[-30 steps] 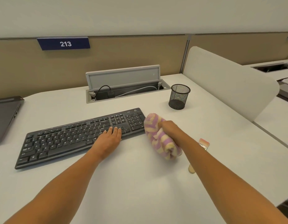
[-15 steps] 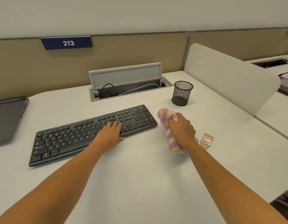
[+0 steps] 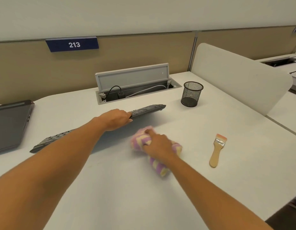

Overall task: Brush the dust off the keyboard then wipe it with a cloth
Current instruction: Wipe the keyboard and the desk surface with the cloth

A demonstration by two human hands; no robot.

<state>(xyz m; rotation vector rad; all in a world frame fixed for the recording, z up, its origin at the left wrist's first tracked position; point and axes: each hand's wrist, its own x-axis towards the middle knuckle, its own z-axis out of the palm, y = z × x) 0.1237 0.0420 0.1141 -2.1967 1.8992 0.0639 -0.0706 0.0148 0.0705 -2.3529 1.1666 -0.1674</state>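
Both hands at work, desk 213, head cam: my L hand (image 3: 116,119) grips the near edge of the black keyboard (image 3: 147,109), holding it tilted up off the white desk (image 3: 127,196). My R hand (image 3: 158,145) clutches the purple-and-yellow striped cloth (image 3: 158,166), pressed to the desk just in front of the keyboard. Wooden-handled brush (image 3: 216,153) lies flat, apart to the R; mesh cup (image 3: 192,93) beyond it, laptop (image 3: 7,125) far L.

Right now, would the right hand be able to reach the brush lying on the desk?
Probably yes: the brush lies on bare desk to the right of the right hand, nothing between them. That hand grips the striped cloth, though, and would need to drop it first.
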